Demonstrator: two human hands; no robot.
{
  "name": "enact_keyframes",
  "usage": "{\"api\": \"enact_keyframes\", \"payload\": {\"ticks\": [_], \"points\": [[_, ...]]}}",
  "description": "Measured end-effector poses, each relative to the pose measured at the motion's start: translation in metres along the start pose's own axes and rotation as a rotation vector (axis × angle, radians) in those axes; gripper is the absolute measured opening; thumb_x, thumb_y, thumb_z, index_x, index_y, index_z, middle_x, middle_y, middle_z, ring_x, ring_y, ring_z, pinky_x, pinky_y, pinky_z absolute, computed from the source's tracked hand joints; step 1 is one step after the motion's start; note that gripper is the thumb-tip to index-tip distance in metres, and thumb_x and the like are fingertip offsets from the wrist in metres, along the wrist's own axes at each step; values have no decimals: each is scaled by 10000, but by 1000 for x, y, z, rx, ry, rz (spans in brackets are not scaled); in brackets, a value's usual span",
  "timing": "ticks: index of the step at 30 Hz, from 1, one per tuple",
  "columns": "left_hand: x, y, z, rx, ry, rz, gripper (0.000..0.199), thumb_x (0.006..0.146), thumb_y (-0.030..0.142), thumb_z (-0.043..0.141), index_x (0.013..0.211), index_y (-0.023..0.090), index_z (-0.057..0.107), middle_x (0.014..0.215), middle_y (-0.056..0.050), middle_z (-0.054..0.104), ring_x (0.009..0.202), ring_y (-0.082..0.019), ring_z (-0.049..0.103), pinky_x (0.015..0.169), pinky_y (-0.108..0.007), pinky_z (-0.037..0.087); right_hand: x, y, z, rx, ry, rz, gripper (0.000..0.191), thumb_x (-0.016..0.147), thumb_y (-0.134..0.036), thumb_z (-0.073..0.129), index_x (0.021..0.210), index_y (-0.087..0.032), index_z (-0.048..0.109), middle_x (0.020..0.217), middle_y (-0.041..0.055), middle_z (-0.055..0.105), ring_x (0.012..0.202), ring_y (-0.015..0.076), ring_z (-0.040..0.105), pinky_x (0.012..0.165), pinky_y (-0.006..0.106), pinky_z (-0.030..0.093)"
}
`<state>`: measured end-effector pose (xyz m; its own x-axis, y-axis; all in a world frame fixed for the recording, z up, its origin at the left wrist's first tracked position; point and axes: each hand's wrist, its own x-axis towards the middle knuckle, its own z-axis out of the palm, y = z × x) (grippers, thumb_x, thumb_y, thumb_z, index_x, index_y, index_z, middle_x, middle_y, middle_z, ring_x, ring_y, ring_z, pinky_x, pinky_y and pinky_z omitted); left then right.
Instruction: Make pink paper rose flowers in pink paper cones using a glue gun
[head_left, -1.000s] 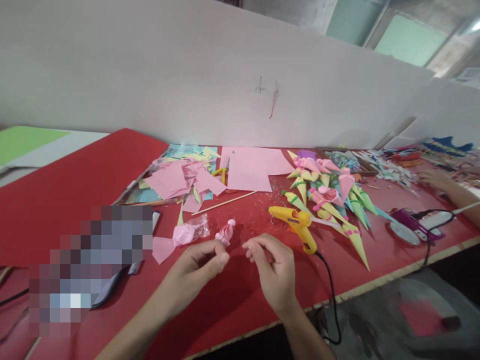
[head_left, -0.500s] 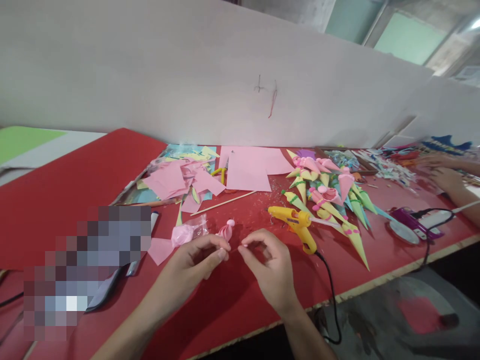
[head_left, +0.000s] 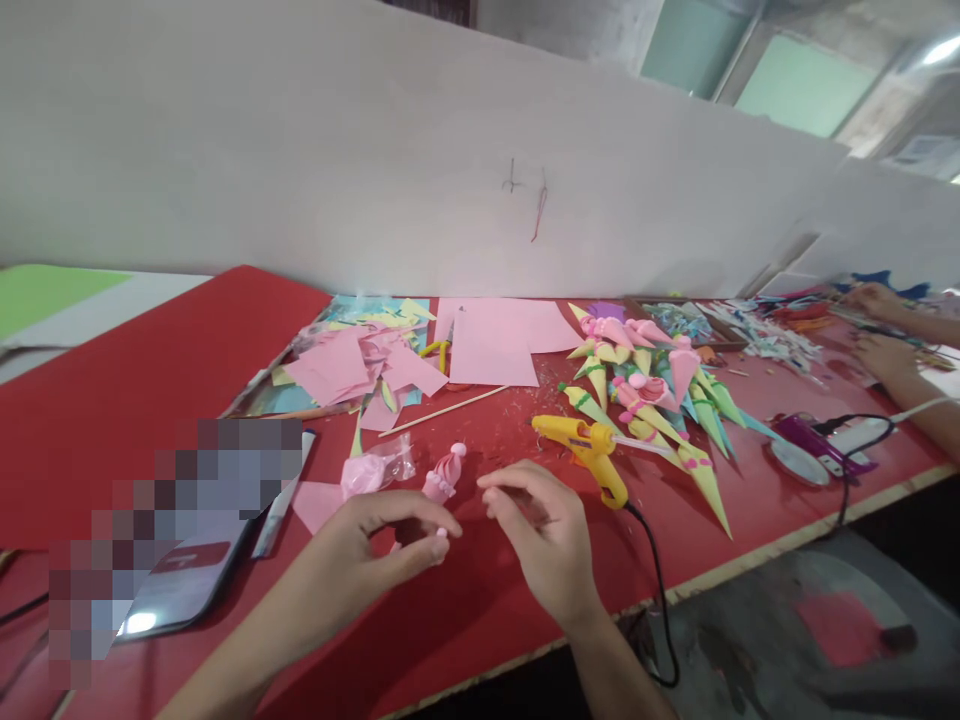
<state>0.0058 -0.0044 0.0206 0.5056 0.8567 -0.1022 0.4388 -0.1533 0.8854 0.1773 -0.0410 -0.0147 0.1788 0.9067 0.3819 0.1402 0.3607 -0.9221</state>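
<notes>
A small pink ball (head_left: pixel 442 534), seemingly of soft modelling clay, is at the thumb and index fingertips of my left hand (head_left: pixel 382 545). My right hand (head_left: pixel 541 535) is a little to the right, its thumb and index tips close together; whatever is between them is too small to make out. Just beyond my left hand stands a pink swirled clay piece (head_left: pixel 442 474) with a ball on top and a ruffled lower edge. Left of it lies a pink lump in clear plastic (head_left: pixel 367 474), by a pink paper piece (head_left: pixel 316 503).
A yellow glue gun (head_left: pixel 581 445) with a trailing cord lies right of my hands, beside a pile of decorated paper cones (head_left: pixel 652 400). Pink sheets (head_left: pixel 495 345) and a thin stick (head_left: pixel 442 411) lie behind. A phone (head_left: pixel 187 575) is at left; another person's hands (head_left: pixel 885 350) are far right.
My hands have drawn a little apart, the left moving down and left. The small pink bit at my right fingertips no longer shows, while a pink ball shows in the left.
</notes>
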Motion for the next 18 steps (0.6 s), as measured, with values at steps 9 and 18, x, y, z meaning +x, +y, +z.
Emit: {"api": "enact_keyframes", "payload": {"ticks": [9,18], "points": [[5,-3,-6,95,131,66,166,715,303,611,592,210,551,563,39,546,533,-125,466,512,-214,367,2,1,1,-7,25,2,70,755,-135,607,727,-190,640,706,8,640,669,134,599,617,230,497],[11,-19,-13,-807,238,-122,67,750,172,614,687,157,631,601,35,531,460,-52,388,494,-151,408,-1,3,0,-15,26,10,108,797,-160,558,786,-187,662,732,19,648,677,137,616,613,230,509]]}}
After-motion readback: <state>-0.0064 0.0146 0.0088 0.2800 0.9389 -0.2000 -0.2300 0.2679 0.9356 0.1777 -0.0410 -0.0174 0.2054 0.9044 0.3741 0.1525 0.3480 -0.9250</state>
